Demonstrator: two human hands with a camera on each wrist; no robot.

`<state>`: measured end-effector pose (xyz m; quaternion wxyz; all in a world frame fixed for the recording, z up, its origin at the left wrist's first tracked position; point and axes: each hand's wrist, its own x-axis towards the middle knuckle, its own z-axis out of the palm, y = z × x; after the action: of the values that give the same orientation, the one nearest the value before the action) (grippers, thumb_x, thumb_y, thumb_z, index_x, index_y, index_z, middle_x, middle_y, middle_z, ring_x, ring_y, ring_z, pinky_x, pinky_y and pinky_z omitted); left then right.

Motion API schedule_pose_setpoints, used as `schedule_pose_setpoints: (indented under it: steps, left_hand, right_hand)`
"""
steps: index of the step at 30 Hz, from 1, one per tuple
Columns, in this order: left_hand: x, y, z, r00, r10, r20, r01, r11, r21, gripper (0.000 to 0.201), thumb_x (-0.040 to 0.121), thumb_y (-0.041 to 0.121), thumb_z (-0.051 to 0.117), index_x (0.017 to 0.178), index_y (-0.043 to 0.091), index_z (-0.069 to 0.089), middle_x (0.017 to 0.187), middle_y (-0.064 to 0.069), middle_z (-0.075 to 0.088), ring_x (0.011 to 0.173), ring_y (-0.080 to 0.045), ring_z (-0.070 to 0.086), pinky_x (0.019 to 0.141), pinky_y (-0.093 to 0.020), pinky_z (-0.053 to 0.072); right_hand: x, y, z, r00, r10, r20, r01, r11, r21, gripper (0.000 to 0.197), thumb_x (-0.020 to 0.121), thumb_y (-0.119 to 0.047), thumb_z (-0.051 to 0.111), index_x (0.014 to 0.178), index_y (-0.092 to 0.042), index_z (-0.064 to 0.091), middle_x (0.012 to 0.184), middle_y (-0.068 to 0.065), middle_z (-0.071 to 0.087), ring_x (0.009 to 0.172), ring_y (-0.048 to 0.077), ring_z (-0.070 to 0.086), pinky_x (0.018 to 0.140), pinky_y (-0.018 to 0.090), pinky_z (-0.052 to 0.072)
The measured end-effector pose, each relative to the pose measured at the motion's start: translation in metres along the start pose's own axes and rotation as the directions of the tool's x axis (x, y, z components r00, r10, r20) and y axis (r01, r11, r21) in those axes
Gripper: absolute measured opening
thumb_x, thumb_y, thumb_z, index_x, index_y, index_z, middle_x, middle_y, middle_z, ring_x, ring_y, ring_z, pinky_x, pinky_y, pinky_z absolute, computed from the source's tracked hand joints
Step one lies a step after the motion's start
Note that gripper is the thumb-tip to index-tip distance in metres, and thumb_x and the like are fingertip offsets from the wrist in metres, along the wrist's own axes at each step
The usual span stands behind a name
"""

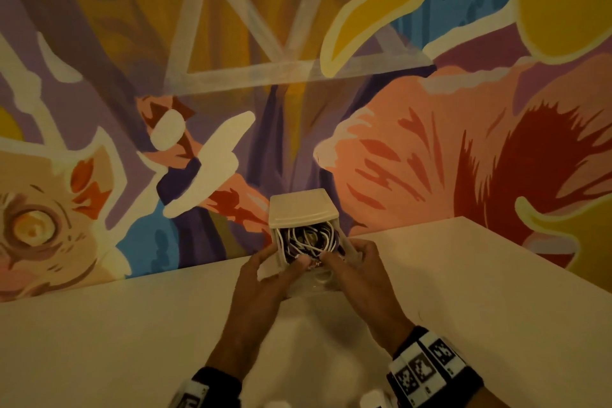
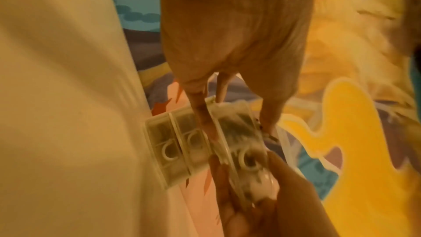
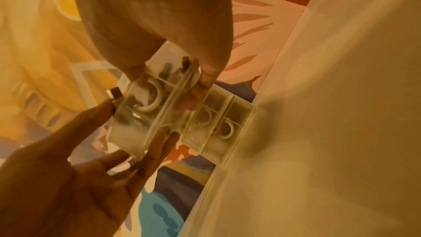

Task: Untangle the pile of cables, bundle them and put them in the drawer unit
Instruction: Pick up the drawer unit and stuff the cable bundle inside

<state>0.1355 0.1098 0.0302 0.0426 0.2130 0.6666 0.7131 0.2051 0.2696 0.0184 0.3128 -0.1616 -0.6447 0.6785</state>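
A small white drawer unit (image 1: 303, 210) stands at the back corner of the white table (image 1: 132, 325). Its top drawer (image 1: 319, 281) is pulled out and stuffed with white and dark cables (image 1: 308, 238). My left hand (image 1: 276, 263) grips the drawer's left side, thumb on the cables. On the drawer's right side my right hand (image 1: 342, 258) grips the same way. In the right wrist view the clear drawer (image 3: 136, 114) has a ring handle, and a metal plug (image 3: 115, 93) pokes over its edge. The two lower drawers (image 3: 218, 120) are closed.
A painted mural wall (image 1: 430, 142) rises right behind the unit and along the table's right edge. Small white objects (image 1: 371, 399) show at the bottom edge between my wrists; what they are is unclear.
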Motion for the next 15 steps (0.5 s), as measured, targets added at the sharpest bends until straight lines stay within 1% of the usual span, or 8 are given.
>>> schedule_pose_setpoints:
  steps: [2,3,5,8,9,11,13,15]
  left_hand:
    - [-0.001,-0.006,0.009,0.986,0.125,-0.110,-0.118,0.990,0.074,0.059,0.076,0.049,0.092,0.127,0.042,0.063,0.130,0.016,0.062,0.102,-0.010,0.074,0.076,-0.025,0.062]
    - [0.001,-0.010,0.010,0.973,0.196,-0.121,-0.182,0.976,0.117,0.050,0.078,0.050,0.091,0.121,0.045,0.065,0.130,0.014,0.061,0.105,-0.014,0.074,0.080,-0.030,0.064]
    - [0.003,-0.012,0.013,0.943,0.315,-0.106,-0.286,0.932,0.223,0.033,0.083,0.052,0.086,0.110,0.040,0.070,0.125,0.014,0.063,0.112,-0.013,0.070,0.088,-0.041,0.064]
    - [0.007,-0.014,0.013,0.929,0.363,-0.073,-0.332,0.903,0.271,0.021,0.086,0.051,0.083,0.100,0.038,0.074,0.120,0.012,0.064,0.116,-0.006,0.064,0.090,-0.043,0.063]
    - [0.008,-0.013,0.012,0.936,0.348,-0.058,-0.322,0.909,0.264,0.022,0.085,0.053,0.083,0.099,0.039,0.075,0.120,0.013,0.063,0.115,-0.009,0.065,0.087,-0.045,0.064]
    - [0.010,-0.010,0.010,0.954,0.297,-0.031,-0.281,0.928,0.245,0.022,0.082,0.054,0.084,0.098,0.042,0.075,0.122,0.015,0.060,0.112,-0.016,0.069,0.080,-0.046,0.067]
    - [0.009,-0.008,0.007,0.966,0.259,-0.008,-0.252,0.947,0.200,0.013,0.086,0.046,0.083,0.095,0.041,0.077,0.128,0.014,0.057,0.107,-0.015,0.071,0.071,-0.038,0.068]
    - [0.007,-0.005,0.002,0.971,0.233,0.052,-0.238,0.949,0.208,0.006,0.096,0.041,0.075,0.099,0.041,0.079,0.137,0.012,0.053,0.105,-0.012,0.071,0.065,-0.030,0.066]
  right_hand:
    - [0.000,0.002,0.001,0.998,-0.058,-0.003,0.057,0.995,-0.080,0.054,0.085,-0.057,0.080,0.125,-0.035,0.051,0.130,-0.008,0.063,0.107,0.007,0.069,0.092,0.040,0.062]
    - [0.000,0.002,0.001,0.994,-0.110,-0.016,0.107,0.987,-0.122,0.054,0.087,-0.058,0.078,0.128,-0.035,0.050,0.136,-0.010,0.055,0.111,0.002,0.063,0.092,0.032,0.058]
    - [0.001,-0.003,-0.002,0.970,-0.240,-0.049,0.229,0.960,-0.163,0.047,0.091,-0.050,0.078,0.128,-0.037,0.052,0.138,-0.015,0.047,0.118,-0.010,0.051,0.089,0.016,0.047]
    - [0.005,-0.010,-0.008,0.954,-0.300,-0.002,0.295,0.941,-0.164,0.033,0.088,-0.041,0.083,0.116,-0.037,0.065,0.137,-0.024,0.044,0.121,-0.023,0.042,0.084,0.006,0.042]
    - [0.006,-0.009,-0.008,0.963,-0.266,0.037,0.269,0.950,-0.161,0.031,0.087,-0.041,0.085,0.113,-0.036,0.069,0.138,-0.024,0.043,0.124,-0.021,0.042,0.086,0.007,0.042]
    - [0.007,-0.005,-0.005,0.977,-0.194,0.087,0.205,0.969,-0.139,0.031,0.084,-0.045,0.087,0.109,-0.035,0.072,0.140,-0.021,0.044,0.127,-0.008,0.050,0.091,0.016,0.050]
    - [0.007,0.001,-0.003,0.985,-0.150,0.088,0.156,0.986,-0.067,0.033,0.082,-0.047,0.089,0.107,-0.035,0.073,0.138,-0.017,0.053,0.120,0.005,0.063,0.093,0.031,0.060]
    - [0.009,0.004,-0.003,0.986,-0.155,0.066,0.156,0.988,-0.002,0.032,0.080,-0.047,0.091,0.104,-0.033,0.074,0.138,-0.013,0.060,0.116,0.011,0.070,0.095,0.038,0.063]
